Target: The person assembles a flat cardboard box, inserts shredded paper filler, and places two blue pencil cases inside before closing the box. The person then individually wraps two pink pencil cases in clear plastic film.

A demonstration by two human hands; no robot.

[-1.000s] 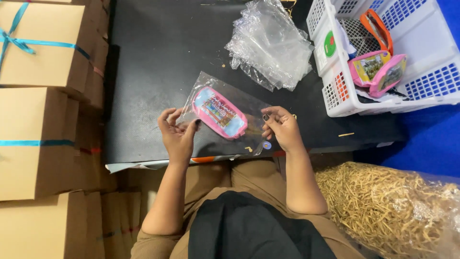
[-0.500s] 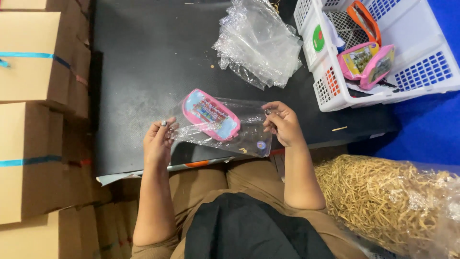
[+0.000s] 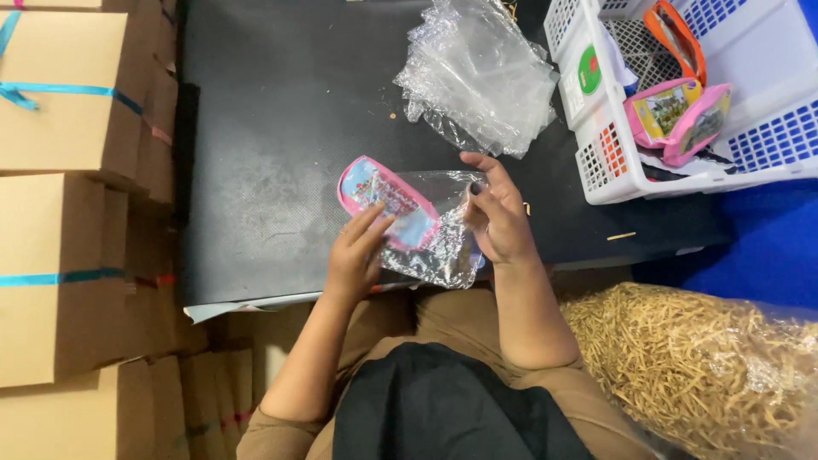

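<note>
Since the earlier frame we have slid the pink, oblong plastic toy case (image 3: 385,200) half out of the one clear crinkled plastic sleeve (image 3: 439,243), long axis slanting up-left; our left hand (image 3: 356,255) pinches its near end, nearer than our right hand (image 3: 497,220), which grips the sleeve's mouth; two similar cases sit in the white basket (image 3: 596,162).

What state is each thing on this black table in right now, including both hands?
Pink rectangular toy case: partly inside its bag, one end sticking out.
Clear plastic bag: crumpled, open around the case.
Left hand: fingers on the case.
Right hand: gripping the bag.
Pile of clear plastic bags: loose, empty.
White plastic basket: holds more pink cases.
</note>
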